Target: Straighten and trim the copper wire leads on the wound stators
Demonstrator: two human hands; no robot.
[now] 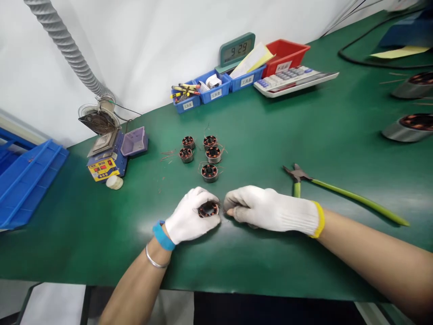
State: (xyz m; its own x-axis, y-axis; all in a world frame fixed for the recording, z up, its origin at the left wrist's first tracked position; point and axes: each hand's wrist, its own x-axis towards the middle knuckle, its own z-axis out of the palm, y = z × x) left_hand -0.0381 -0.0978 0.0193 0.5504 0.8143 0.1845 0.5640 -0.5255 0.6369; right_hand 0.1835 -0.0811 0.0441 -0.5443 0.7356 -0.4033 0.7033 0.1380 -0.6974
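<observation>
My left hand, in a white glove, is wrapped round a small motor stator with copper windings, near the front middle of the table. Thin wires stick out of the stator's top. Just to its right is my right hand, gloved in white with a yellow cuff. Its thumb and fingers are pressed together; whatever may be between them is hidden. Beyond my hands stand several similar stators, the nearest one with loose wire ends. Green-handled cutting pliers lie open behind my right forearm.
At left stand a blue-and-yellow solder pot, a purple tray and a ribbed hose. Blue bins, a red bin, a clock and a calculator line the back. Larger metal rings sit at right.
</observation>
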